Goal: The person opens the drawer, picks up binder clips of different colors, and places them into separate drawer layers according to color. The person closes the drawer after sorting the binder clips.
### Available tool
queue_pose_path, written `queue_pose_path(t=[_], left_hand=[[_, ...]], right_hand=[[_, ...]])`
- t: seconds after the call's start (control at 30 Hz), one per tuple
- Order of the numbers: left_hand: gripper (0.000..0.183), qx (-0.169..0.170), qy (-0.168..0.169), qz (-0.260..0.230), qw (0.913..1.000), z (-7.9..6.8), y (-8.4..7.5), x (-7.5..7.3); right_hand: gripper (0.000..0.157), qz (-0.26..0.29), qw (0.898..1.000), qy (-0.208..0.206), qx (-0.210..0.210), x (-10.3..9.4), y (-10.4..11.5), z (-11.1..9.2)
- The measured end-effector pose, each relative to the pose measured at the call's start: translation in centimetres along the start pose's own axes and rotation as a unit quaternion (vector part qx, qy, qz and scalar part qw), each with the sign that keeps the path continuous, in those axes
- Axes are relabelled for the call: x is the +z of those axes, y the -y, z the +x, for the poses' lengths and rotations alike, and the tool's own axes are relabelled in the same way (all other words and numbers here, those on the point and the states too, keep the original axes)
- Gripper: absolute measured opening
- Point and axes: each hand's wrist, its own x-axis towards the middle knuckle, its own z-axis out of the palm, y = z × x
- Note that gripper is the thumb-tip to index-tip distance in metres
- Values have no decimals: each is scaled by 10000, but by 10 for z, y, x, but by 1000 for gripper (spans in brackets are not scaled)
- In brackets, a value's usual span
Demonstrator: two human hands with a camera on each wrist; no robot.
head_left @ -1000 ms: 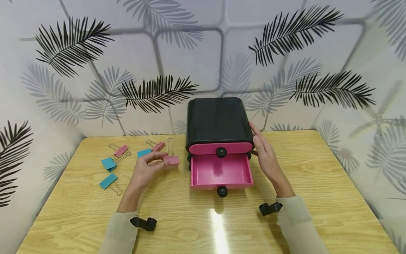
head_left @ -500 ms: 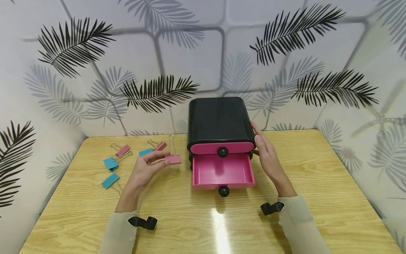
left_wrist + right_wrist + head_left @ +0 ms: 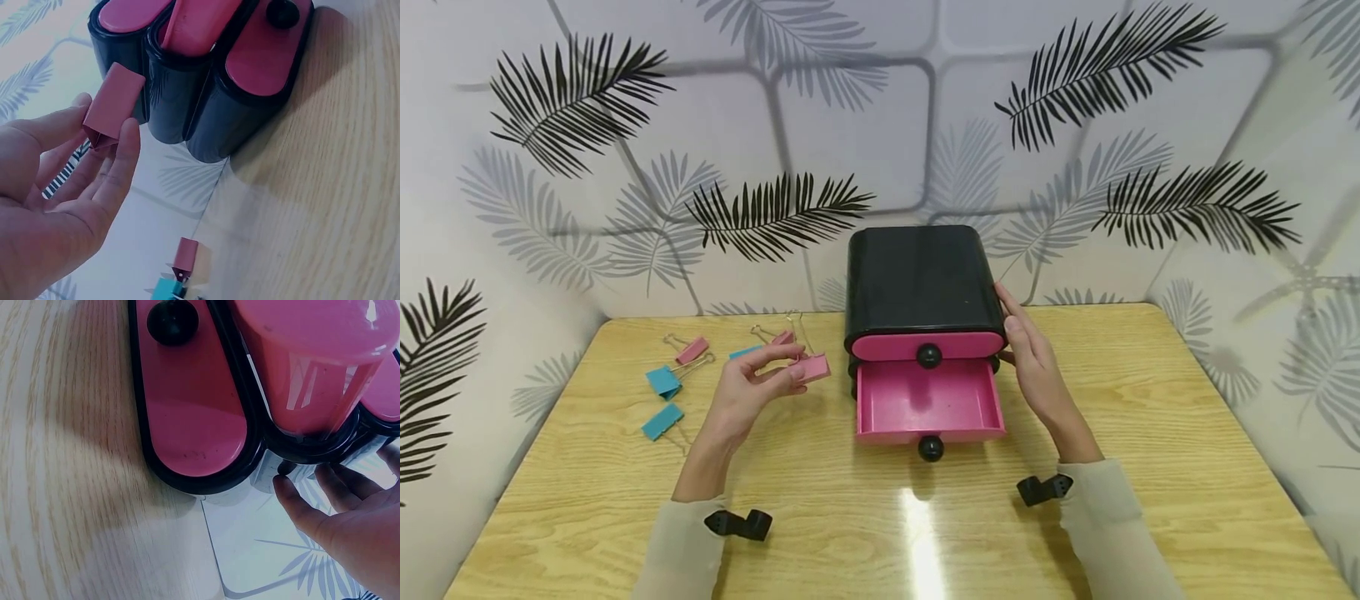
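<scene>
My left hand (image 3: 748,392) pinches a pink binder clip (image 3: 812,367) between thumb and fingers, just left of the drawer unit and above the table; its wire handles point up. In the left wrist view the same binder clip (image 3: 115,103) shows its folded body. The black drawer unit (image 3: 921,275) has its pink middle drawer (image 3: 925,396) pulled out, with nothing seen inside. Its top drawer (image 3: 887,347) and bottom drawer (image 3: 194,419) are closed. Against the unit's right side rests my right hand (image 3: 1036,367), its fingers fairly straight, touching the black casing (image 3: 306,469).
Left of my left hand lie a pink clip (image 3: 692,349), a blue clip (image 3: 663,382) and another blue clip (image 3: 662,422). Behind the hand are a partly hidden blue clip (image 3: 745,352) and pink clip (image 3: 783,337). A patterned wall (image 3: 880,142) stands behind the wooden table (image 3: 850,517).
My left hand has lifted the pink binder clip slightly, and the clip has tilted. My right hand stays at the unit's side. The view has shifted a little.
</scene>
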Motion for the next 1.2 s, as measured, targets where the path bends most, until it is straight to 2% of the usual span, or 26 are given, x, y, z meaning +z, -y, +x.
queue_pose_path(t=[0.07,0.27,0.7,1.2], left_hand=[[37,86,60,24,9999,0,-2,3],[37,38,213,201,9996,-3,-10,9],[36,-10,286,619,9977,-8,-20,11],[35,37,566,929,9941,-11,-27,18]], right_hand=[[50,8,10000,-1,12,-1,0,0],[50,1,10000,-2,42,0,3,1],[50,-44,9999,55,-103,-4,4,1],[49,-50,9998,113,-165,-7,7,4]])
